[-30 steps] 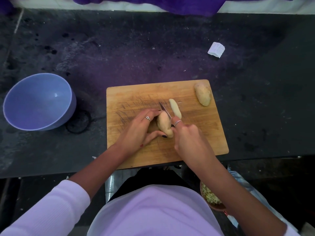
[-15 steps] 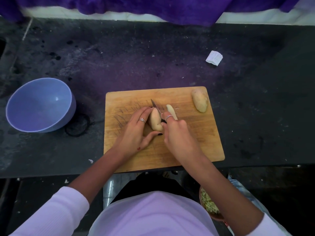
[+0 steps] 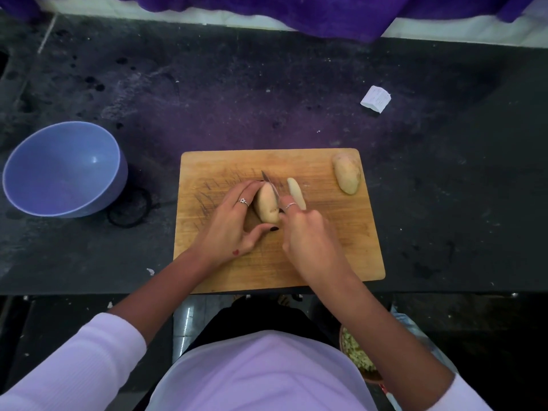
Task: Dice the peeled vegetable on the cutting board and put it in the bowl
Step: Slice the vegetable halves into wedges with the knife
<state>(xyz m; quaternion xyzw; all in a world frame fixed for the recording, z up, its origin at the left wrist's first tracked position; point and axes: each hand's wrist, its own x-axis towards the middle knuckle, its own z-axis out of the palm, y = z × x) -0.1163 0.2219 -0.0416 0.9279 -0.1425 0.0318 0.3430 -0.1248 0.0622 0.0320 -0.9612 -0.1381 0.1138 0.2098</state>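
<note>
Potato (image 3: 267, 207) on cutting board (image 3: 341, 247): gripped by left hand (image 3: 234, 225); knife (image 3: 271, 185), clasped by right hand (image 3: 308, 235), was re-set beside one cut slice (image 3: 296, 192). Slicing barely begun; bowl (image 3: 63, 169) was left unfilled.

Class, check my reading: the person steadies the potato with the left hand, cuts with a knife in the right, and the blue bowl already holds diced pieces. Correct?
Not quite. The head view shows the blue bowl empty. The rest holds: the left hand steadies the potato and the right hand holds the knife.
</note>
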